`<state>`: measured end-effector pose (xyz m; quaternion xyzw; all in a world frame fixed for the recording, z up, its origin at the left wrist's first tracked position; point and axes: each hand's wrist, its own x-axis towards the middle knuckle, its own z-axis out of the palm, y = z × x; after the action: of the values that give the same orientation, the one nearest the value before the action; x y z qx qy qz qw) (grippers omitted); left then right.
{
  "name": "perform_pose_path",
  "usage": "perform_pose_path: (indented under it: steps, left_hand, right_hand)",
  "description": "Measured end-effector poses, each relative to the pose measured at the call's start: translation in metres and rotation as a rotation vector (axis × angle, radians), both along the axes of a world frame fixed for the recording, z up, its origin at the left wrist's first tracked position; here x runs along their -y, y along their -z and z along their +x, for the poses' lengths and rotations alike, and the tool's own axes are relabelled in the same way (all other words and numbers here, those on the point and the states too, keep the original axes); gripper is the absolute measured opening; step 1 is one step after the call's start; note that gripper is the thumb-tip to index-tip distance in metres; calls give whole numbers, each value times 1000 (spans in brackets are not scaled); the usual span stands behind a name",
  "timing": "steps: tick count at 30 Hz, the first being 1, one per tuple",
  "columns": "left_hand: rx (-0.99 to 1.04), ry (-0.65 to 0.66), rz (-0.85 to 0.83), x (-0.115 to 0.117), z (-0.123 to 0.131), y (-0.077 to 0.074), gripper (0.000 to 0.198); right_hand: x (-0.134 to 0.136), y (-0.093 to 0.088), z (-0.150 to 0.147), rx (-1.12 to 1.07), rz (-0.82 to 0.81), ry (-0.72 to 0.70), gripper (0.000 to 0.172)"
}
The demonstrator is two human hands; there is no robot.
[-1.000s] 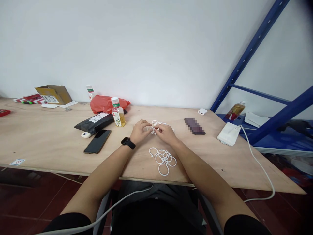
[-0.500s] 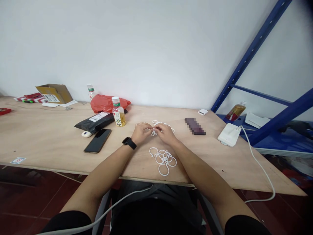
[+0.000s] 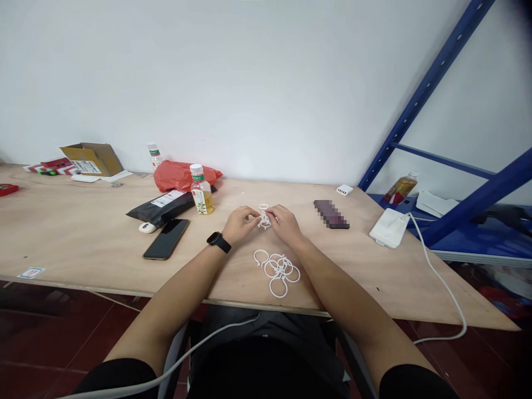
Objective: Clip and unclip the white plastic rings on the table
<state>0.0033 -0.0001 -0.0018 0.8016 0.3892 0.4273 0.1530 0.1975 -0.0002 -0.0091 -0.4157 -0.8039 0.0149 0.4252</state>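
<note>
Head view: just below the centre of the frame, a small cluster of white rings (image 3: 264,221) sits between the person's two hands over the wooden table (image 3: 236,280), with one round loop showing just above the fingertips. The left hand (image 3: 240,225) comes in from the left, its thumb and forefinger bent toward each other with the tips at the cluster's left edge. The right hand (image 3: 285,224) meets it from the right, fingers bunched and tips against the white pieces. The parts there are too small to tell which piece, if any, either hand pinches.

Lower in the frame, between the forearms, lies a loose pile of rings (image 3: 280,268), several overlapping. A black watch (image 3: 218,241) is on the left wrist. Left of it lie a dark phone (image 3: 166,239), a white oval case (image 3: 147,228) and a black parcel (image 3: 158,208); a bottle (image 3: 201,194) stands upright beside the parcel, in front of a red bag (image 3: 172,176). An open cardboard box (image 3: 92,159) is at upper left. Right of the hands lies a dark, pixelated slab (image 3: 331,214); farther right, a white device (image 3: 389,227) has a cable (image 3: 443,286) attached, near a blue rack (image 3: 432,75).
</note>
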Motion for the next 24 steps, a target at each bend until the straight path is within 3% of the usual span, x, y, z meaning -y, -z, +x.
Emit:
perform_pose_path:
  steps: [5, 8, 12, 20, 22, 24]
  left_hand:
    - [-180, 388, -206, 6, 0, 3, 17]
    - [-273, 487, -241, 9, 4, 8, 20]
    - [-353, 512, -308, 7, 7, 10, 11]
    - [-375, 526, -437, 1, 0, 13, 17]
    - [-407, 481, -400, 1, 0, 12, 13]
    - [-395, 355, -310, 0, 0, 10, 11]
  right_hand:
    - [-7, 3, 16, 37, -6, 189, 19]
    - [-9, 6, 19, 6, -67, 225, 22]
    - [-7, 4, 13, -64, -74, 194, 18]
    - [-1, 0, 7, -111, -64, 100, 16]
    - [-1, 1, 7, -121, -53, 89, 16]
    - [-1, 1, 7, -130, -41, 70, 17]
